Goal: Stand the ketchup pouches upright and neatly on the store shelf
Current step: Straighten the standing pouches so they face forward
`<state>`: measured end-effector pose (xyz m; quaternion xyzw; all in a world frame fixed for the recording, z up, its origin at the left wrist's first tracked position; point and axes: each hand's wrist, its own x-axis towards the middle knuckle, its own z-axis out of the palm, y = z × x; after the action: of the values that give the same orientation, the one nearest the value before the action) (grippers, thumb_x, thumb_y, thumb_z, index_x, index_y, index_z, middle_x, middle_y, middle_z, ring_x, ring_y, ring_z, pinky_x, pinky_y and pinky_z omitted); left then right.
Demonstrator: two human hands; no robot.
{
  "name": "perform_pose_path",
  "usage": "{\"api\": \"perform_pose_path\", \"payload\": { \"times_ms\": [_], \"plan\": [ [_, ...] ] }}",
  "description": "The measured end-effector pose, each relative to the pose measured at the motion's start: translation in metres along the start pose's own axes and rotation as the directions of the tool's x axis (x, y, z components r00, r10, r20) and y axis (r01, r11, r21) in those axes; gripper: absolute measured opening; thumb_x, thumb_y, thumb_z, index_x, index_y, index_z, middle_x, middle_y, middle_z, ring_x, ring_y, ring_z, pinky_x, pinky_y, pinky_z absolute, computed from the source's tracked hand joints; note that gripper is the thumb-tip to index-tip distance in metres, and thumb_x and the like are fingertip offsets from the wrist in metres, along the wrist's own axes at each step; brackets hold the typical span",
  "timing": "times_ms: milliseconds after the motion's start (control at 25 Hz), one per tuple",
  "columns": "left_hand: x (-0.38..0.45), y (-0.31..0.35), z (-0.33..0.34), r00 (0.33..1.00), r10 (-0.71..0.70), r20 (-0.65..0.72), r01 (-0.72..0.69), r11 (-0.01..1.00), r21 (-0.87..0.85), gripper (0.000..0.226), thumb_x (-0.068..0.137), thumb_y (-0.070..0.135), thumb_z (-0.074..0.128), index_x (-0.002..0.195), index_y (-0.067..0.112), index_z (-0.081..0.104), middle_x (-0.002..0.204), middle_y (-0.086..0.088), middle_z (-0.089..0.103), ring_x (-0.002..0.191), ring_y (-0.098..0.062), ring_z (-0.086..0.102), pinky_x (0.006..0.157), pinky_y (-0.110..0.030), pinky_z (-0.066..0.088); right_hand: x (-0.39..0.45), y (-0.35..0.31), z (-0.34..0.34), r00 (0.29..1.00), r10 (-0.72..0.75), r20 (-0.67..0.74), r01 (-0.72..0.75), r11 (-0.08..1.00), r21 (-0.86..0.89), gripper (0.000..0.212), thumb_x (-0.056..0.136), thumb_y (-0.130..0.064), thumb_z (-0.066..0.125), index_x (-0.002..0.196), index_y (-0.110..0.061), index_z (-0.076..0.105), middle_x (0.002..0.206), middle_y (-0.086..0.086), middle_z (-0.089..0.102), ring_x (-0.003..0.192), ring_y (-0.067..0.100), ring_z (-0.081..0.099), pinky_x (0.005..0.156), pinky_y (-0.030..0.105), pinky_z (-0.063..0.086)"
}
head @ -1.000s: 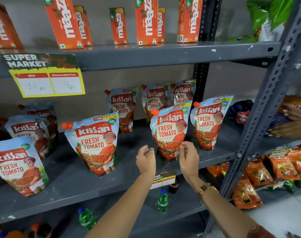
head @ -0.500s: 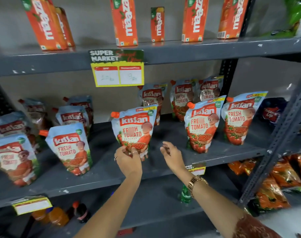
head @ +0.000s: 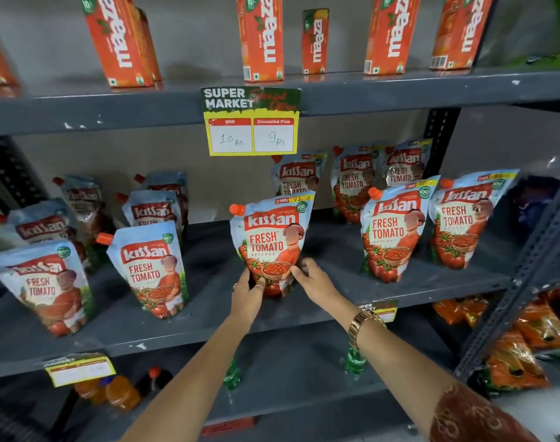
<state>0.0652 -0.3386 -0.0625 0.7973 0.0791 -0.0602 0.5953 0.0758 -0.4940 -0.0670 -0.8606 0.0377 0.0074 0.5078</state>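
Note:
Several light-blue Kissan ketchup pouches with orange caps stand on the grey middle shelf (head: 208, 317). The centre pouch (head: 272, 231) stands upright near the front. My left hand (head: 248, 290) grips its lower left corner and my right hand (head: 313, 280) presses its lower right side. Two front pouches (head: 392, 231) (head: 463, 218) stand upright to the right, with others (head: 352, 183) behind them. To the left, a front pouch (head: 149, 269) and a far-left pouch (head: 44, 287) lean a little, with more (head: 152, 208) behind.
Orange Maaza juice cartons (head: 262, 36) line the shelf above, which carries a yellow price tag (head: 251, 122). A grey upright post (head: 527, 282) stands at the right. Green and orange bottles (head: 119, 392) sit on the lower shelf, orange snack bags (head: 527, 339) at lower right.
My view and both hands shifted left from the right-hand pouches to the centre pouch. Both hands have closed in on its base.

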Motion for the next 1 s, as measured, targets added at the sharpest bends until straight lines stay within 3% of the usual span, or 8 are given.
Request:
{"api": "perform_pose_path", "payload": {
  "times_ms": [160,320,480,560,680,800,920,1000],
  "plan": [
    [-0.01,0.007,0.016,0.995,0.086,0.047,-0.086,0.996,-0.004,0.048,0.094,0.007,0.045,0.141,0.017,0.04,0.139,-0.006,0.051,0.134,-0.023,0.041,0.113,-0.038,0.032,-0.005,0.016,-0.021,0.998,0.012,-0.056,-0.009,0.998,0.057,0.026,0.092,-0.036,0.049,0.102,-0.012,0.05,0.117,0.012,0.062,0.111,0.025,0.056,0.088,0.032,0.043],
    [-0.017,0.012,0.04,0.989,0.119,0.083,-0.12,0.993,0.006,0.051,0.095,0.008,0.043,0.144,0.017,0.035,0.144,-0.004,0.044,0.139,-0.021,0.029,0.114,-0.034,0.026,-0.011,0.035,-0.039,0.992,0.017,-0.128,-0.003,0.994,0.111,0.02,0.093,-0.032,0.048,0.097,-0.013,0.049,0.109,0.015,0.064,0.107,0.027,0.057,0.084,0.031,0.041],
    [-0.013,0.008,0.054,0.992,0.105,0.077,-0.102,0.994,-0.034,0.05,0.094,0.01,0.046,0.143,0.017,0.037,0.145,-0.007,0.045,0.136,-0.022,0.038,0.115,-0.038,0.031,-0.014,0.042,-0.051,0.99,0.031,-0.136,-0.005,0.982,0.186,0.018,0.093,-0.028,0.05,0.098,-0.011,0.051,0.101,0.008,0.06,0.103,0.024,0.057,0.081,0.029,0.038],
    [-0.011,0.009,0.055,0.996,0.081,0.045,-0.078,0.994,-0.073,0.044,0.095,0.011,0.046,0.138,0.012,0.044,0.141,-0.009,0.05,0.131,-0.023,0.044,0.113,-0.04,0.036,-0.019,0.041,-0.05,0.968,-0.02,-0.252,0.062,0.985,0.159,0.02,0.091,-0.027,0.052,0.1,-0.009,0.053,0.099,0.008,0.062,0.096,0.022,0.059,0.08,0.029,0.043],
    [-0.011,0.012,0.052,0.985,0.028,-0.172,-0.064,0.976,-0.21,0.031,0.094,0.009,0.045,0.121,0.004,0.058,0.126,-0.012,0.061,0.12,-0.026,0.054,0.104,-0.035,0.041,-0.033,0.035,-0.036,0.852,-0.182,-0.49,0.229,0.973,0.036,0.012,0.092,-0.025,0.05,0.093,-0.013,0.049,0.084,0.006,0.06,0.072,0.01,0.057,0.068,0.023,0.044],
    [-0.006,0.012,0.038,0.89,-0.056,-0.452,-0.129,0.921,-0.368,0.025,0.089,0.0,0.043,0.102,0.0,0.065,0.107,-0.021,0.067,0.106,-0.034,0.061,0.098,-0.04,0.048,-0.044,0.021,-0.016,0.818,-0.315,-0.482,0.342,0.939,-0.034,0.013,0.093,-0.025,0.046,0.093,-0.012,0.049,0.078,-0.002,0.055,0.067,0.003,0.052,0.062,0.015,0.039],
    [0.0,0.007,0.002,0.819,-0.134,-0.558,-0.159,0.881,-0.445,0.025,0.088,-0.004,0.039,0.093,0.001,0.063,0.088,-0.019,0.062,0.09,-0.033,0.061,0.081,-0.036,0.051,-0.046,0.013,0.006,0.818,-0.364,-0.446,0.39,0.92,-0.035,0.017,0.093,-0.021,0.047,0.101,-0.008,0.055,0.085,-0.005,0.055,0.072,0.009,0.052,0.061,0.011,0.039],
    [-0.002,-0.002,-0.028,0.773,-0.131,-0.62,-0.161,0.905,-0.393,0.025,0.088,-0.001,0.041,0.095,-0.001,0.065,0.085,-0.017,0.062,0.089,-0.036,0.063,0.083,-0.04,0.051,-0.046,0.008,0.022,0.824,-0.406,-0.395,0.429,0.903,-0.033,0.018,0.093,-0.021,0.046,0.103,-0.01,0.056,0.082,-0.007,0.057,0.07,0.008,0.054,0.062,0.011,0.043]
  ]
}}
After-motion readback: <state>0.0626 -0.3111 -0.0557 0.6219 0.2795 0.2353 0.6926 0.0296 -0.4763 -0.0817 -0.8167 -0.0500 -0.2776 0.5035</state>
